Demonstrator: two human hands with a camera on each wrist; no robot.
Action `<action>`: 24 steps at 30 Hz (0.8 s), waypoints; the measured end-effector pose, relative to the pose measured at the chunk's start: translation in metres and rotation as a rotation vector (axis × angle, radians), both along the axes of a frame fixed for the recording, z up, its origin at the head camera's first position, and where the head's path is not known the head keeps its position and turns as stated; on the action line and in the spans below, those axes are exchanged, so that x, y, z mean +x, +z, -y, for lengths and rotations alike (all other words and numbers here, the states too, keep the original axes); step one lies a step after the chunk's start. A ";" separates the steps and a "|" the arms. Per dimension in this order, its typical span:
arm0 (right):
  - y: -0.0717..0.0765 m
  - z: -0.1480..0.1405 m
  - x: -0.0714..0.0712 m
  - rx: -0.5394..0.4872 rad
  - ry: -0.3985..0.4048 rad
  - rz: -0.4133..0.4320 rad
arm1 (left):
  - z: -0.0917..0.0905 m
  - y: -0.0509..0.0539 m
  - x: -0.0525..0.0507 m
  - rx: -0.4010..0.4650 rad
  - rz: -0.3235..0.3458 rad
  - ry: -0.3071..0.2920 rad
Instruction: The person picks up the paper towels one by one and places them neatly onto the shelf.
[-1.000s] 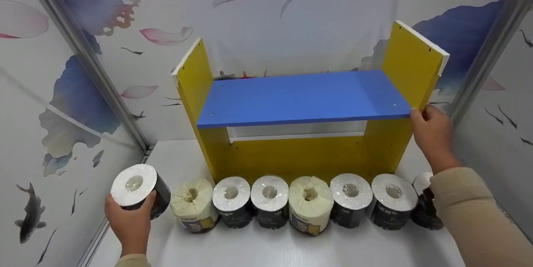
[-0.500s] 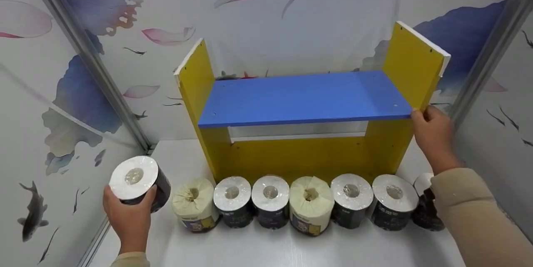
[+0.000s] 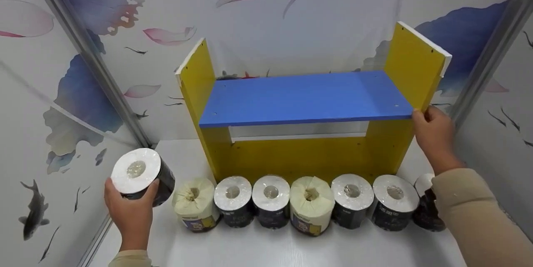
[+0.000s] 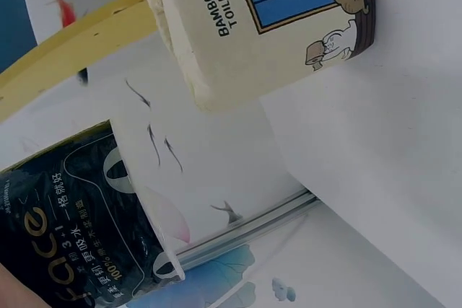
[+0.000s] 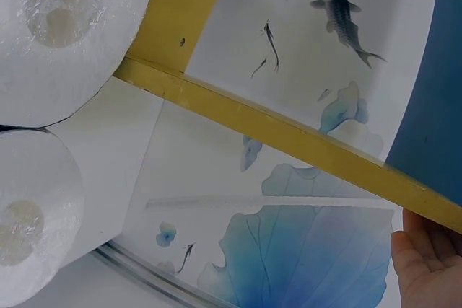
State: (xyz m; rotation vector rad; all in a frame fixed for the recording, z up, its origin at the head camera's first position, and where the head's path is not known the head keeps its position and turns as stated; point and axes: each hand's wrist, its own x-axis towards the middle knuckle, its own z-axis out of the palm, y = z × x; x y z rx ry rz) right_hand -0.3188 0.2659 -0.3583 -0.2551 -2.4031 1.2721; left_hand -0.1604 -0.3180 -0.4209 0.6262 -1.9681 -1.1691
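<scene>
My left hand [image 3: 130,217] grips a black-wrapped toilet paper roll [image 3: 136,170] from the near side, tilted and raised at the left of the row. In the left wrist view the dark wrapper [image 4: 79,229] shows print, with a bit of the hand at the corner. My right hand [image 3: 435,135] holds the front edge of the right side panel of a yellow and blue shelf [image 3: 308,98], level with the blue board. The right wrist view shows fingers [image 5: 408,257] against the yellow panel edge [image 5: 289,131]; their far side is hidden.
Several toilet rolls stand in a row before the shelf: cream-wrapped ones [image 3: 312,206] among black-wrapped ones [image 3: 352,200]. The rightmost roll [image 3: 429,213] is partly behind the right sleeve. White table [image 3: 266,250] lies in front; printed walls with metal posts [image 3: 91,58] enclose it.
My left hand has lifted the toilet paper roll higher, away from the table. The right hand keeps its hold on the shelf's side panel; the row of rolls stays put.
</scene>
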 end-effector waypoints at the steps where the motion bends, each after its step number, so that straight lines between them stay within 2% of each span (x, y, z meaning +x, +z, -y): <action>1: 0.000 0.000 0.000 0.002 -0.001 -0.003 | -0.001 0.002 0.000 0.000 0.001 -0.003; 8: 0.000 -0.001 0.000 0.008 -0.003 -0.014 | -0.010 0.015 0.001 0.018 0.017 -0.040; 19: -0.001 0.001 0.000 0.000 0.002 -0.009 | -0.026 0.031 0.003 -0.003 -0.058 -0.080; 24: -0.002 0.002 -0.001 0.004 0.002 -0.010 | -0.032 0.038 0.005 -0.015 -0.113 -0.109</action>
